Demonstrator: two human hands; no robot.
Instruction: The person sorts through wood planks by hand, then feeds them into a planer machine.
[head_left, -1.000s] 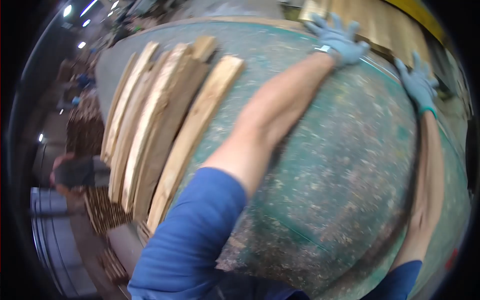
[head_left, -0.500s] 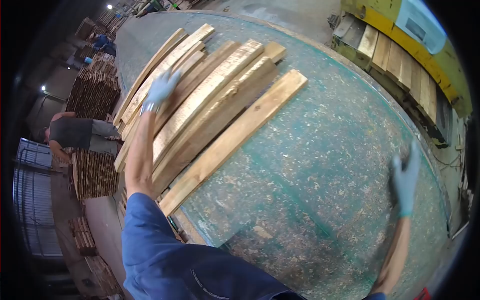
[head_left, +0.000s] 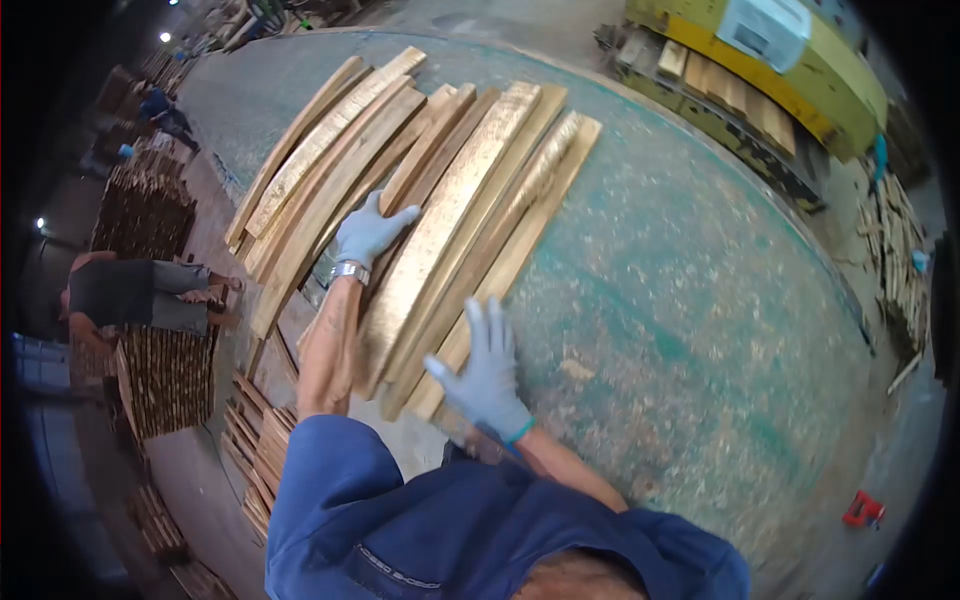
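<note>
Several rough wooden boards (head_left: 440, 230) lie side by side on a worn green tabletop (head_left: 650, 300). My left hand (head_left: 370, 232), in a light blue glove, grips the near end of a narrow board (head_left: 428, 148) between thumb and fingers in the middle of the row. Its wrist wears a metal watch (head_left: 350, 270). My right hand (head_left: 485, 375), gloved too, is open with fingers spread. It is beside the near end of the rightmost board (head_left: 540, 215); whether it touches that board is hard to tell.
A yellow-green machine (head_left: 740, 60) with boards in it stands beyond the table's far edge. Stacked wood (head_left: 165, 380) and a person (head_left: 115, 290) are at left. More slats (head_left: 260, 440) lie below the table's left edge. A red object (head_left: 862, 510) is at lower right.
My right hand has swung left from the table's far right to the boards. My left hand has shifted to a middle board. The right-hand boards now lie closer together.
</note>
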